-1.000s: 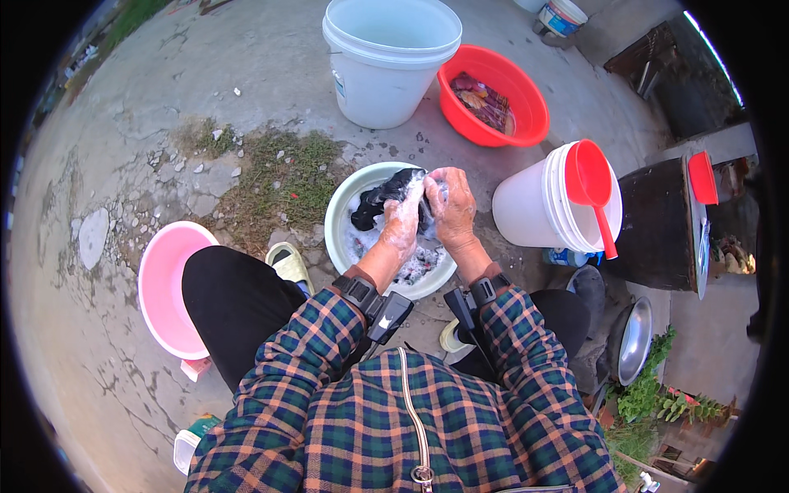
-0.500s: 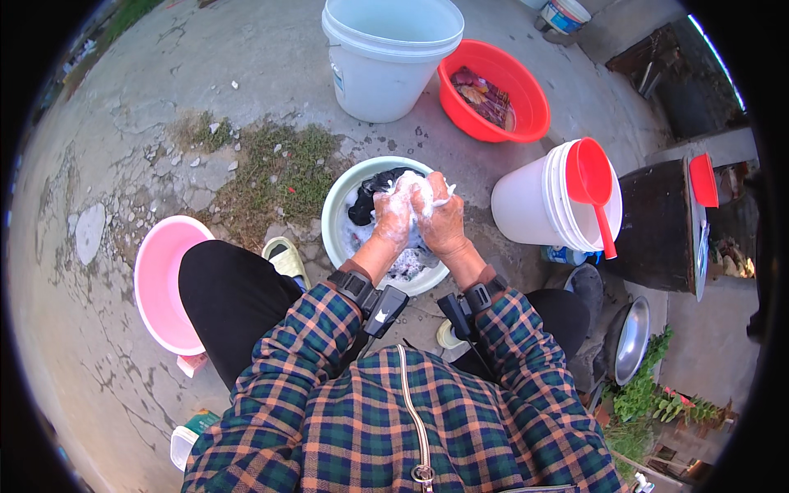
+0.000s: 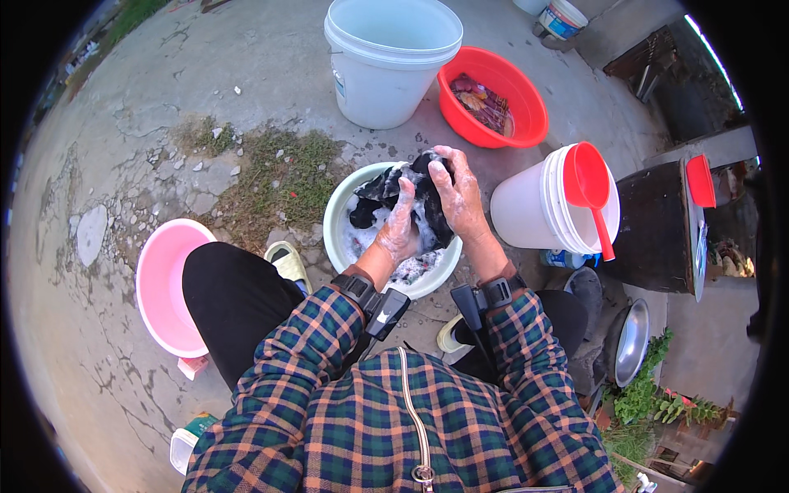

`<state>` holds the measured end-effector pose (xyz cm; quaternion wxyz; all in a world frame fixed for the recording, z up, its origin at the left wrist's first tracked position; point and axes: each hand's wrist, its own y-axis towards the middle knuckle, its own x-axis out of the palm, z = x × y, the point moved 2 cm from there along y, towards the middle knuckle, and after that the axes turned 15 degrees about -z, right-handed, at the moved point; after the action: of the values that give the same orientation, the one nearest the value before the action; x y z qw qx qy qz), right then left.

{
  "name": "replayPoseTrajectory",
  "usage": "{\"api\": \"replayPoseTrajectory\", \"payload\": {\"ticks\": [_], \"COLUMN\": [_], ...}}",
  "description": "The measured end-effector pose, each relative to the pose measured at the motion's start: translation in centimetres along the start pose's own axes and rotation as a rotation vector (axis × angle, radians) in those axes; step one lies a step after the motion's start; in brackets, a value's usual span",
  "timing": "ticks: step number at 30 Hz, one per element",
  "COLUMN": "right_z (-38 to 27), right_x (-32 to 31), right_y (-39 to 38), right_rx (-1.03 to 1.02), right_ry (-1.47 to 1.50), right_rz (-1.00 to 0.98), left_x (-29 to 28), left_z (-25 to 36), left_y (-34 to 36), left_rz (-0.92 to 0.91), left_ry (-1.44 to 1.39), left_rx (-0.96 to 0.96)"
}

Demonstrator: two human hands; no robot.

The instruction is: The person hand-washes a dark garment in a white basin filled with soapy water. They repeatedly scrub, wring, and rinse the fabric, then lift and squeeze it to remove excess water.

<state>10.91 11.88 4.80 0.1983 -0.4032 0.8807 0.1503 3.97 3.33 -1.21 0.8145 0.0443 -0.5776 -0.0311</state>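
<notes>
A pale green basin (image 3: pixel 339 246) between my feet holds soapy water, foam and wet black cloth (image 3: pixel 430 200). Both hands are sudsy. My left hand (image 3: pixel 397 230) grips the lower left of a bunched part of the cloth over the basin, its thumb pointing up. My right hand (image 3: pixel 456 189) is curled round the upper right of that same bundle, lifting it near the basin's back rim. Streaks of white lather lie on the cloth and between my hands.
Around me stand a tall white bucket (image 3: pixel 376 90), red basin with fabric (image 3: pixel 530 111), white bucket (image 3: pixel 523 203) with red dipper (image 3: pixel 586 177), dark vat (image 3: pixel 637 234), pink basin (image 3: pixel 156 292) and metal basin (image 3: pixel 633 337). A weedy, cracked patch (image 3: pixel 279 181) lies left of the green basin.
My right hand has risen and moved right, pulling the black cloth higher. The thick white foam between my hands half a second ago has thinned, showing more dark cloth. My left hand shifted slightly.
</notes>
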Motion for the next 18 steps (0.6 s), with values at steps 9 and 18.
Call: {"api": "replayPoseTrajectory", "payload": {"ticks": [9,18], "right_z": [2.1,0.2], "right_x": [1.4,1.7], "right_y": [-3.6,-3.8], "right_rx": [0.056,-0.139], "right_ry": [0.062,-0.377], "right_rz": [-0.288,-0.041], "left_x": [-1.6,-4.5], "left_z": [2.2,3.4], "left_y": [1.1,1.9], "left_rz": [0.217,0.265], "left_ry": [-0.060,-0.120], "left_rx": [0.186,0.308]}}
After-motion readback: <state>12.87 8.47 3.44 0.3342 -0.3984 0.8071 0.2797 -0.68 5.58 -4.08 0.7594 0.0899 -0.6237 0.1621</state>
